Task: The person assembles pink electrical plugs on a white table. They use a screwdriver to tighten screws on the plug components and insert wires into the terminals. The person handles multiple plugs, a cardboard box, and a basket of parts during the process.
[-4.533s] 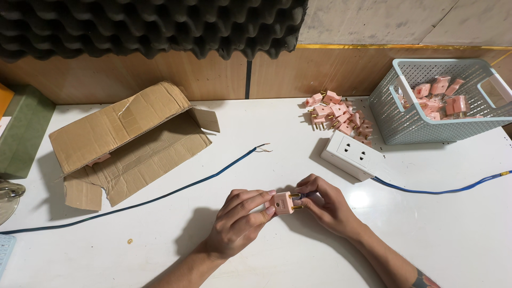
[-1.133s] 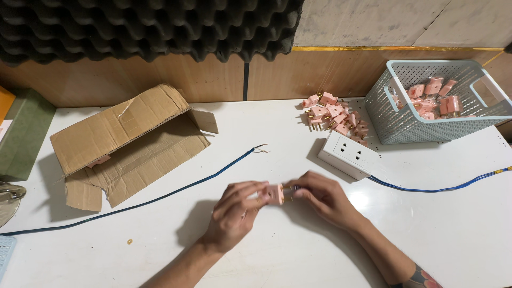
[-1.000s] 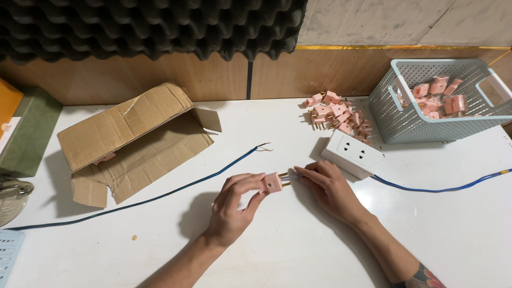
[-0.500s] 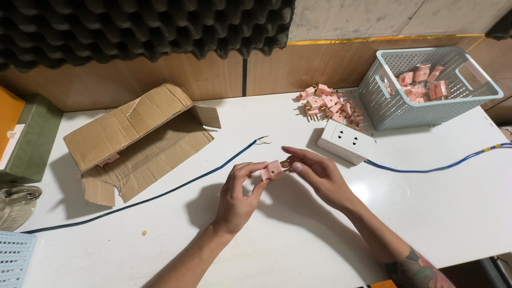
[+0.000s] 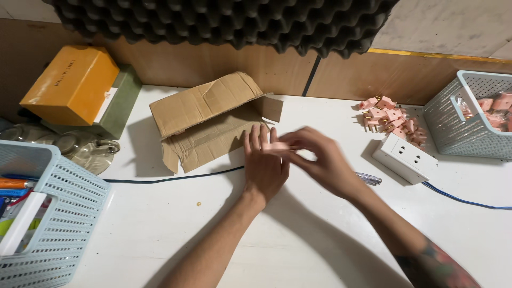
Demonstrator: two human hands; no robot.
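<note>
Motion-blurred right hand (image 5: 320, 162), basket (image 5: 469, 117) cut off by frame edge

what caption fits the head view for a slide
Two bare hands, left hand and right hand, meet above a white table beside a flattened brown cardboard box.

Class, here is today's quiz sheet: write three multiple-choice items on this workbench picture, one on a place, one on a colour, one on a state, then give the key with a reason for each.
1. Where does the heap of pink plugs lie?
A. inside the cardboard box
B. on the table between the white socket block and the wall
C. on the orange box

2. What colour is the box at far left?
A. orange
B. white
C. purple

3. How does the cardboard box stand?
A. taped shut
B. crushed into a ball
C. open, flaps spread

Key: 1 B, the plugs lie just behind the block. 2 A, its top and sides are orange. 3 C, its flaps lie spread open.
</note>
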